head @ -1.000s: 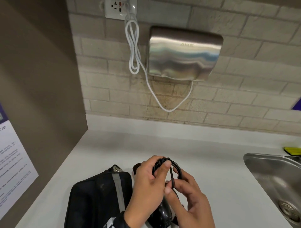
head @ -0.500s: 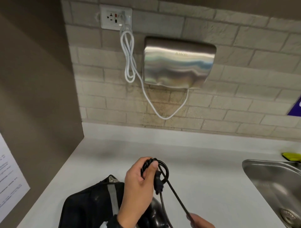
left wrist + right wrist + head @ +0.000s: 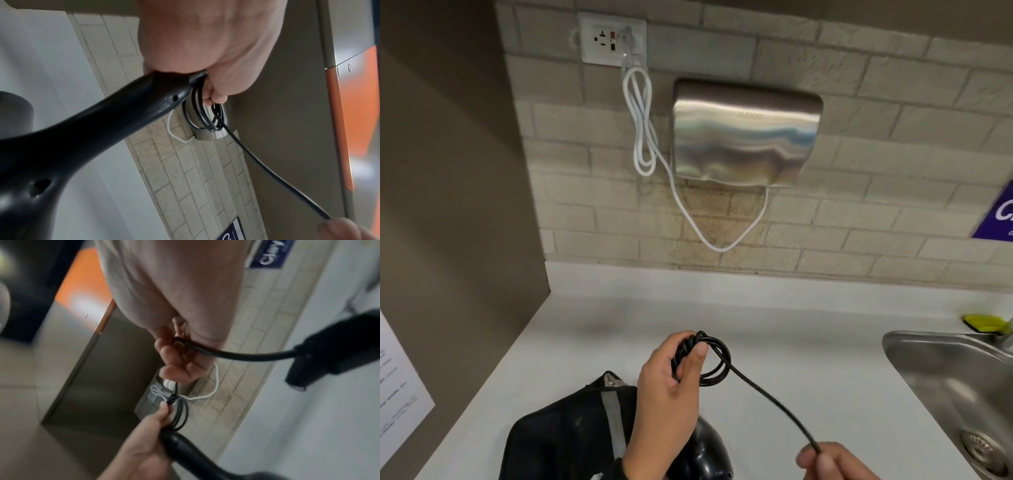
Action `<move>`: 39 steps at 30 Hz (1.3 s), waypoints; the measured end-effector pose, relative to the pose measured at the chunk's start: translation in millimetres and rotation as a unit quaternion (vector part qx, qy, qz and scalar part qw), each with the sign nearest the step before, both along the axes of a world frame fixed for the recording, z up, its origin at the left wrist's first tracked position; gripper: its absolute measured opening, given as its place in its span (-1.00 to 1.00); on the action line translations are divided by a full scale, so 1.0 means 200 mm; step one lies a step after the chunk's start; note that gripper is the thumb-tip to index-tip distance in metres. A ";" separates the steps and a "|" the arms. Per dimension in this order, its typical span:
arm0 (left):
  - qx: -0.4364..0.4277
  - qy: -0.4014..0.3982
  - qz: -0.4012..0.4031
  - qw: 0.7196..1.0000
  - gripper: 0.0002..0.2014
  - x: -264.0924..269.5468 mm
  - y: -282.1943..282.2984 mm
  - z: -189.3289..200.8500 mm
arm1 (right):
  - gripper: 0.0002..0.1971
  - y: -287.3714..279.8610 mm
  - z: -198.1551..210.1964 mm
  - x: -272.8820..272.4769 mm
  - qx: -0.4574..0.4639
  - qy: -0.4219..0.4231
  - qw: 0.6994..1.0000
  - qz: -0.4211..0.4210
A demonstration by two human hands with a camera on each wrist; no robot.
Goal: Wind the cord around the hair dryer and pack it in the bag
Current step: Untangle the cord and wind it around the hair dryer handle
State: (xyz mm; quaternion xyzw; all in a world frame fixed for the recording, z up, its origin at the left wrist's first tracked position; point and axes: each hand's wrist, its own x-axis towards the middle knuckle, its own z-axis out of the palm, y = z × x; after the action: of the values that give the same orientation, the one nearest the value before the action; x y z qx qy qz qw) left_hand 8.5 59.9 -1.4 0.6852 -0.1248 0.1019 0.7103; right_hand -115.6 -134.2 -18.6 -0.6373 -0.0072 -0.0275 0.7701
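My left hand (image 3: 674,387) grips the handle end of the black hair dryer (image 3: 702,452) together with several loops of its black cord (image 3: 717,363). In the left wrist view the dryer handle (image 3: 115,116) slants down to the left and the cord loops (image 3: 205,118) hang below my curled fingers. A straight stretch of cord (image 3: 774,401) runs down to my right hand (image 3: 825,462), which pinches it near the bottom edge. The right wrist view shows the cord (image 3: 236,355) passing through that hand's fingers to the black plug (image 3: 337,350). The black bag (image 3: 571,438) with a grey stripe lies at the lower left, beside the dryer.
White counter (image 3: 791,329) runs to a brick wall. A steel hand dryer (image 3: 743,133) with a white cable (image 3: 643,130) plugged into a socket (image 3: 613,41) hangs there. Steel sink (image 3: 955,377) at right, yellow sponge (image 3: 983,323) behind it. Brown panel (image 3: 448,205) at left.
My right hand left the coil and slid down and right along the cord, drawing a length out straight. The left hand kept its hold on the handle and loops.
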 end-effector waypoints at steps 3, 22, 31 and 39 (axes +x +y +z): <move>-0.002 0.004 -0.010 1.000 -0.86 -0.02 0.00 0.00 | -0.45 0.09 0.01 0.08 -0.038 -0.025 0.999 -0.025; 0.037 0.001 -0.053 0.998 -0.80 -0.11 0.01 0.05 | -0.79 0.37 0.22 0.17 -0.458 -0.146 0.855 -0.195; 0.071 -0.049 -0.181 0.980 -0.82 -0.10 0.05 0.08 | -0.93 0.27 0.41 0.24 -0.231 -0.178 0.952 -0.096; 0.063 -0.068 -0.185 0.978 -0.65 -0.11 0.05 0.05 | -0.90 0.35 0.34 0.29 -0.100 -0.138 0.974 -0.151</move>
State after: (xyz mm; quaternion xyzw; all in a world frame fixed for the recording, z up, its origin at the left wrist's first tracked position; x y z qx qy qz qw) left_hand -13.2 70.2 7.9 0.6851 -0.3033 0.0067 0.6623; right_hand -58.0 -65.1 50.1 -0.6951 -0.0202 -0.2304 0.6807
